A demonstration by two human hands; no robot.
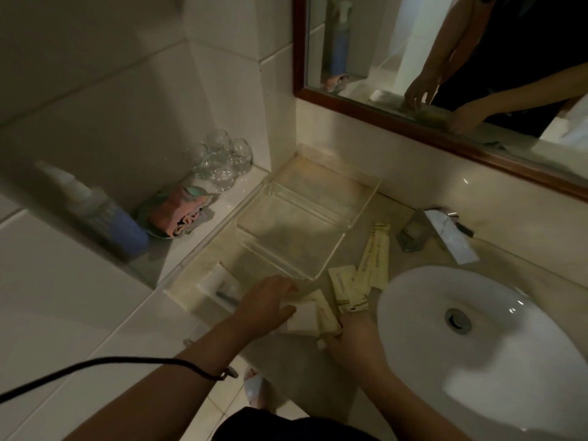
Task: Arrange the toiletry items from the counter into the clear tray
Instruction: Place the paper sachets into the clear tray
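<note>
Cream-coloured sachets [313, 316] lie bunched on counter just left of white sink [477, 329]. Left hand [267, 302] rests on them, fingers loosely curled; right hand [356, 337] pinches bundle's near end. More sachets [359, 281] loose beyond, between sink and clear tray [334, 246]. Tray sits further back-left of sink, nothing inside. Faucet [442, 233] behind sink.
</note>
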